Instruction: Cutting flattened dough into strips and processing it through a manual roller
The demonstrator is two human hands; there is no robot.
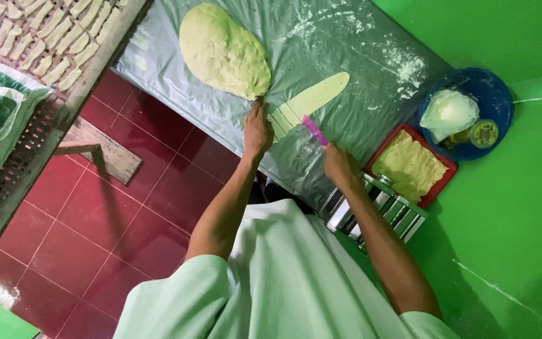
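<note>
Table, covered by a grey-green plastic sheet dusted here and there with white flour, fills the upper middle of the view. On it, towards 11 o'clock, lies a large dough mass: pale yellow, soft, oval, matt and slightly lumpy. Just beside it, at its 4 o'clock, lies the rolled dough strip, thin, flat and smooth, with one rounded end. Its long axis runs from 8 o'clock to 2 o'clock; the 8 o'clock end is already scored crosswise into short pieces.

Left hand rests at the near end of the strip, fingertips pressed on the cut pieces, palm down and not closed around anything. Right hand lies at 5 o'clock of the strip, its grip closed on a pink cutter, a narrow plastic blade whose tip meets the strip just beyond the last cut. The uncut length therefore extends away from both hands towards 2 o'clock; the right hand is the nearer to it.

Red tray, rectangular, holds crumbly yellow pieces. Blue plate, round, carries a white lump and a small lidded tub. Metal roller machine, shiny, stands below the right forearm. At 10 o'clock, a slatted rack bears rows of cut dough fingers.
</note>
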